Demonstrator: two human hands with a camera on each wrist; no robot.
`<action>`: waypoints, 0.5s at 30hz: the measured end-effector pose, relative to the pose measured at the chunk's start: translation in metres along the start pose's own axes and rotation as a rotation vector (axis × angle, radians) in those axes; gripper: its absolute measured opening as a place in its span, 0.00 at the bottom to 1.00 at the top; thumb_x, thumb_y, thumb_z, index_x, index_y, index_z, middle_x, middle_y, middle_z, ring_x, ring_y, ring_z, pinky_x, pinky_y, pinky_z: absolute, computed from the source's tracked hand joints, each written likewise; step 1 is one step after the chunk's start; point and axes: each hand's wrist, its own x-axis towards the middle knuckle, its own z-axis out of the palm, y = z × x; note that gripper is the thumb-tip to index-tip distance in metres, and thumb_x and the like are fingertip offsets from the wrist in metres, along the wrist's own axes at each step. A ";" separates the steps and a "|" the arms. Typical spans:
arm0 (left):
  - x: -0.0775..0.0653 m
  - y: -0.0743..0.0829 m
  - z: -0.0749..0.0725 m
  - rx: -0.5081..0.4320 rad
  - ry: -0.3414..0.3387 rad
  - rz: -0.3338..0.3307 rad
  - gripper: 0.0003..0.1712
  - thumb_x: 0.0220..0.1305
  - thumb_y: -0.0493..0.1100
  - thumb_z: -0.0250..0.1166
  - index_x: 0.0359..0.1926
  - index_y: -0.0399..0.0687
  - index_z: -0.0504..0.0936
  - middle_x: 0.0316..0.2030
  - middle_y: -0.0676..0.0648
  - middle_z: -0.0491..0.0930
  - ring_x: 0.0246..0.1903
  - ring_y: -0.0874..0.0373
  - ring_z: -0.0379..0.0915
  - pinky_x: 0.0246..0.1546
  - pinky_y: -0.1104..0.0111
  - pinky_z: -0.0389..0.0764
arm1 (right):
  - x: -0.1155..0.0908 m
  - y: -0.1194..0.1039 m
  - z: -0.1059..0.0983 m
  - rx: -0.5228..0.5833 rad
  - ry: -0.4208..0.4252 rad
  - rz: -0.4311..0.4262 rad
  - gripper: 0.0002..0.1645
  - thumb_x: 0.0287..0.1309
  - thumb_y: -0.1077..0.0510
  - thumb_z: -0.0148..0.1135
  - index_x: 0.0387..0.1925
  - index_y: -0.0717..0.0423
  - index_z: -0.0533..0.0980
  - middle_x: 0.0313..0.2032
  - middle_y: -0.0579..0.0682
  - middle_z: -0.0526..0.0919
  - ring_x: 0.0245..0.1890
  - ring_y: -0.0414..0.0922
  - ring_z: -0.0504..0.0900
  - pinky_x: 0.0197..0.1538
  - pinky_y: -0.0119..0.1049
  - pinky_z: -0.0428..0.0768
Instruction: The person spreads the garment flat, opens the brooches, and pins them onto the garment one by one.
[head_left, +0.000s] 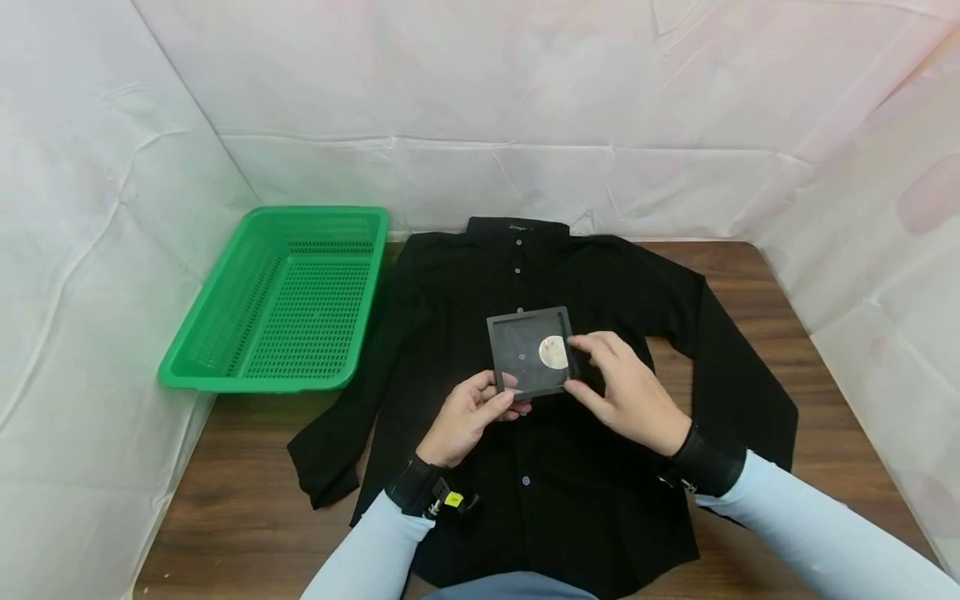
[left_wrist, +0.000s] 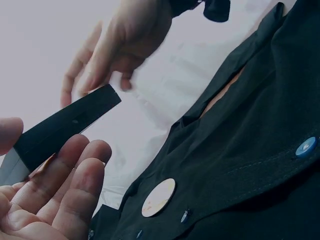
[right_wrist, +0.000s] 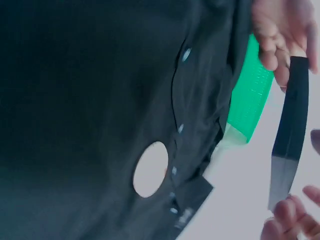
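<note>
Pinching the square frame at its near-left corner, the left hand has a narrow grip; the right hand has a wider one at the right edge, contact unclear. Below, on the shirt, the disc lies nearer the right hand.
</note>
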 end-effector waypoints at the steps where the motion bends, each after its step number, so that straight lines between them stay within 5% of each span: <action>1: 0.000 0.000 0.000 0.000 -0.002 -0.001 0.19 0.72 0.41 0.56 0.56 0.31 0.69 0.46 0.30 0.80 0.47 0.42 0.79 0.48 0.60 0.80 | 0.001 -0.002 0.001 -0.037 0.021 -0.062 0.31 0.55 0.51 0.69 0.59 0.57 0.71 0.51 0.52 0.74 0.45 0.45 0.74 0.47 0.40 0.75; 7: 0.000 -0.001 0.005 0.018 0.002 0.000 0.19 0.71 0.41 0.56 0.54 0.30 0.69 0.47 0.32 0.80 0.47 0.44 0.80 0.47 0.58 0.80 | 0.008 -0.019 0.008 -0.149 0.009 -0.340 0.21 0.51 0.52 0.72 0.47 0.54 0.79 0.44 0.47 0.79 0.41 0.45 0.74 0.45 0.40 0.74; 15: 0.000 -0.004 0.011 0.027 -0.007 -0.019 0.18 0.71 0.41 0.56 0.55 0.32 0.71 0.48 0.36 0.81 0.46 0.43 0.80 0.45 0.59 0.81 | 0.012 -0.031 0.012 -0.218 -0.059 -0.380 0.15 0.51 0.58 0.72 0.42 0.52 0.80 0.36 0.44 0.80 0.35 0.42 0.73 0.38 0.36 0.73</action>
